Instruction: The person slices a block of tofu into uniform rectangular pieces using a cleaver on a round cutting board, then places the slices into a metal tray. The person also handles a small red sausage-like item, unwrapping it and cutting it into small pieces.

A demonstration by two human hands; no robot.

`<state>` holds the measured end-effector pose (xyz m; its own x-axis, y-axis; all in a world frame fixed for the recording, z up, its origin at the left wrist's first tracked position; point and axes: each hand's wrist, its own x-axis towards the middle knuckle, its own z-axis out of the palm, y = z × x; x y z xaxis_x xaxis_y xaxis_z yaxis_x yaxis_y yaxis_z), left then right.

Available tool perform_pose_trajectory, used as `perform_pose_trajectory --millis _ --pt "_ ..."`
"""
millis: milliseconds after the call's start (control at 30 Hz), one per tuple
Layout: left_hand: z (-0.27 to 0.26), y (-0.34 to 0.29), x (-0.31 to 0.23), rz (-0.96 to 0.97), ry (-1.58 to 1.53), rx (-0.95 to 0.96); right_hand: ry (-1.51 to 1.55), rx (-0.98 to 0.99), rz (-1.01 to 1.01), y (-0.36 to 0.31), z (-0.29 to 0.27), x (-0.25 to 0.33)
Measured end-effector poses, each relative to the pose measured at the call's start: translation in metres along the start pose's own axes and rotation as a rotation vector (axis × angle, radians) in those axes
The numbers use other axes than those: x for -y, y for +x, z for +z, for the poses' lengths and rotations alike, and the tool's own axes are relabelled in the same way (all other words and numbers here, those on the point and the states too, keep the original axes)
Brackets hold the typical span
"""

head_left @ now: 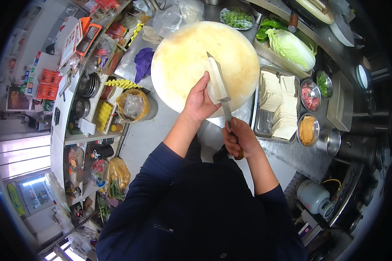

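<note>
A round pale chopping board [174,56] lies in front of me. Over its near part, my left hand [199,101] is closed round the near left side of a white tofu block [214,87], thumb pointing away from me. My right hand [243,138] grips a knife by its dark handle, fist closed. The knife [226,109] points away from me, its blade running along the right side of the tofu and partly hidden by it. Right of the board, a metal tray [256,117] holds several rows of thin white tofu slices [285,118].
Beyond the tray sit a pan with a napa cabbage [292,48] and bowls of raw meat [310,96], chopped greens [322,82] and tan slices [308,130]. A purple cloth [143,63] lies left of the board, near a lined bucket [135,106]. A gas cylinder [312,195] stands low at right.
</note>
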<state>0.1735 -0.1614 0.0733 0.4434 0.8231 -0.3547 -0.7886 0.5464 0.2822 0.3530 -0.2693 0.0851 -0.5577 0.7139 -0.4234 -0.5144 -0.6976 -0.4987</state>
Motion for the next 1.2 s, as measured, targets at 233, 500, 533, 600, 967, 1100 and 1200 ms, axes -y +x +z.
perform_pose_trajectory --millis 233,500,533,600,967,1100,1200 --pt "-0.005 -0.004 -0.008 0.04 -0.061 0.132 -0.146 -0.049 -0.079 -0.006 -0.003 0.006" --pt "0.001 -0.01 -0.024 0.143 0.313 0.079 -0.49 -0.372 -0.162 -0.022 -0.013 0.014" --pt "0.002 -0.01 -0.023 0.135 0.367 0.093 -0.461 -0.4 -0.187 -0.028 -0.017 0.013" --pt "0.006 -0.008 -0.017 0.136 0.433 0.136 -0.43 -0.461 -0.207 -0.042 -0.027 0.011" --pt "-0.003 0.05 0.118 -0.09 1.017 -0.014 -0.1 -0.832 -0.484 -0.183 -0.104 -0.041" --pt "-0.011 0.086 0.173 -0.061 1.17 -0.016 -0.041 -0.911 -0.502 -0.214 -0.113 -0.076" --pt "-0.007 0.106 0.197 0.125 1.279 0.044 0.021 -0.95 -0.496 -0.223 -0.115 -0.097"
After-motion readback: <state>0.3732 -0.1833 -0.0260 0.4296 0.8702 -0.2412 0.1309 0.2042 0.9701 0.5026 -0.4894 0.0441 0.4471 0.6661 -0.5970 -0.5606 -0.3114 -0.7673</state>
